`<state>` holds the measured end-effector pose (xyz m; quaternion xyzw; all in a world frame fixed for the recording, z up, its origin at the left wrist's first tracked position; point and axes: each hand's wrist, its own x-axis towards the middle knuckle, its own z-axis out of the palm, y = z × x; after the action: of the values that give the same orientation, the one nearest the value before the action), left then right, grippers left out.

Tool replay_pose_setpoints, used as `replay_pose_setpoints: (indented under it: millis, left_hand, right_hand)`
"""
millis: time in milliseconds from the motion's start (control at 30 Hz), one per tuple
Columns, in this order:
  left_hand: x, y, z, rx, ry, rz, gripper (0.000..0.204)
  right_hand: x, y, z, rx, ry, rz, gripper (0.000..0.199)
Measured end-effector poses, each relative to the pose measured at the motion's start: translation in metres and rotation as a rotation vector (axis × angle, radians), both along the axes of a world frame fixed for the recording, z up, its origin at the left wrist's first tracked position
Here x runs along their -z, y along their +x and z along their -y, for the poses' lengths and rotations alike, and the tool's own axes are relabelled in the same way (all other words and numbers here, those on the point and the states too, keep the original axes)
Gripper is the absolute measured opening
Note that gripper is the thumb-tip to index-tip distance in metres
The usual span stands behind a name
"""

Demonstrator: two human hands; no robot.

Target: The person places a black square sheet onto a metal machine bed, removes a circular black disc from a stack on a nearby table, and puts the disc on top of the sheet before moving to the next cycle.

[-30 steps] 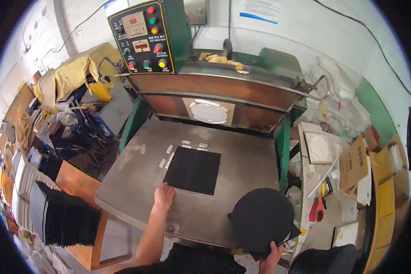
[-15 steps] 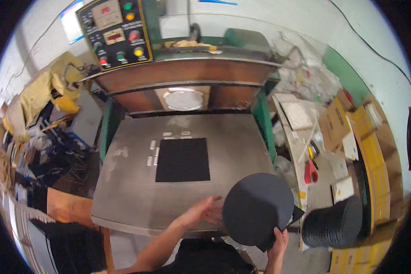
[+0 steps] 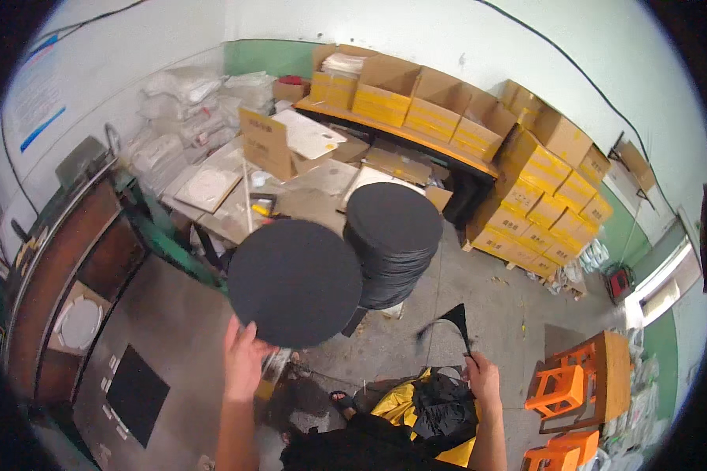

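My left hand [image 3: 245,355] grips the lower edge of a flat round black disc [image 3: 294,282], held out in front of me. Its far side overlaps the tall stack of black discs [image 3: 393,243] from this viewpoint. Off to the right, my right hand [image 3: 484,378] is closed on a thin curved black offcut [image 3: 454,320], which is partly blurred. Beneath that hand lies a yellow sack [image 3: 397,404] with black pieces [image 3: 441,404] in it. A black square sheet [image 3: 139,396] rests on the press bed at the left, small pale blocks along its edge.
The green-framed press [image 3: 173,243] stands at the left. Beyond the disc is a cluttered workbench [image 3: 322,188]. Cardboard boxes [image 3: 538,204] are piled at the far right. Orange stools [image 3: 556,392] stand by a wooden table [image 3: 613,385] on the right.
My view has swung right, away from the press. The disc has passed to my left hand. My right hand has moved off rightward with the offcut, apart from the disc.
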<state>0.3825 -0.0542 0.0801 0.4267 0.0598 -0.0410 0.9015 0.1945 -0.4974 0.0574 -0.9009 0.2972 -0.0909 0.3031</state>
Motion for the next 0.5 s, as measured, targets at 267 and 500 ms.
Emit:
replay_pose_setpoints:
  millis: [267,500]
  left_hand:
    - [-0.028,0.149,0.206,0.199,-0.044,0.087,0.036]
    - [-0.007,0.17,0.254,0.176,0.218,0.0,0.028]
  right_hand:
    - [0.221,-0.141,0.142,0.251,-0.396,-0.529,0.031]
    - [0.306,-0.192,0.104,0.136,0.16,-0.858,0.024]
